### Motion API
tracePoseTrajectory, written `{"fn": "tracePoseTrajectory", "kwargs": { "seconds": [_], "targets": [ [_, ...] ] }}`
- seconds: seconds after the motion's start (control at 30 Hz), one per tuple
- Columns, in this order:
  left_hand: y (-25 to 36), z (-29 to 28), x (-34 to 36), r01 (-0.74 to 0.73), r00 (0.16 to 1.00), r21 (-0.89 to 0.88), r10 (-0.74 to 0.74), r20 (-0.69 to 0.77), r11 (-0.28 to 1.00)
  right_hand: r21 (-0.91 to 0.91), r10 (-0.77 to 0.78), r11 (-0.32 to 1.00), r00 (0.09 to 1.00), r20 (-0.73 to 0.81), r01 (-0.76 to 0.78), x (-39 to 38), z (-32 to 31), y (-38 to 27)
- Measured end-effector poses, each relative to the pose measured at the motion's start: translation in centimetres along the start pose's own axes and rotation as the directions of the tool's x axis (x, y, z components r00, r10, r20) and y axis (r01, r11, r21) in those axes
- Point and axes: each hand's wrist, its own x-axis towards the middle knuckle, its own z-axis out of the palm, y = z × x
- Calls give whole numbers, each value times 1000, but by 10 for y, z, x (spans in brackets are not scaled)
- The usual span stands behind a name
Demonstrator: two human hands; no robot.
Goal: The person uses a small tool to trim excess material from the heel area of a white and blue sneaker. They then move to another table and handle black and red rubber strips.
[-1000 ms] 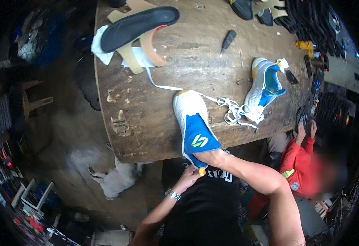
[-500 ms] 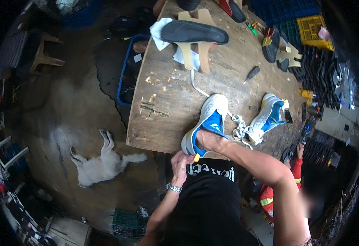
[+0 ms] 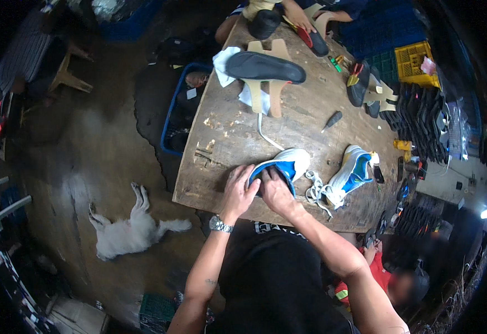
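Observation:
A white and blue sneaker [image 3: 298,160] rests at the table's near edge, its blue-lined opening toward me. My left hand [image 3: 238,193] grips the heel end, the fingers along the collar and the thumb near the opening. My right hand [image 3: 278,195] reaches inside the shoe; its fingertips are hidden there, so their grip does not show. To the right lies the matching sneaker [image 3: 350,173], with loose white laces [image 3: 317,189] between the pair. A white strip [image 3: 267,136] runs from the near shoe toward a black insole [image 3: 265,67] on tan pieces.
A dark-handled pointed tool [image 3: 333,119] lies mid-table. Other people's hands [image 3: 302,19] work at the far end, and a person in red [image 3: 380,267] is at lower right. A blue crate [image 3: 179,114] stands left, a white dog [image 3: 135,228] lies on the floor.
My left hand has moved up from beneath the heel onto the collar, and the shoe's opening now faces me more. My right hand has drawn back slightly. A co-worker's hands have appeared at the far end.

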Motion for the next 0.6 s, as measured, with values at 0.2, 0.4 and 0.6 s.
{"fn": "tracePoseTrajectory", "kwargs": {
  "seconds": [0.2, 0.4, 0.6],
  "targets": [
    [-11, 17, 3, -44, 997, -141, 34, -74, 989, -76, -52, 996, 993, -109, 44, -8, 14, 6],
    [-16, 20, 0, -49, 996, -190, 35, -78, 981, -133, -94, 985, 990, 104, 108, 7, -13, 12],
    [-18, 19, -1, -38, 997, -222, 22, -78, 974, -202, -93, 969, 966, 239, 143, 21, -18, 19]
  ]
}}
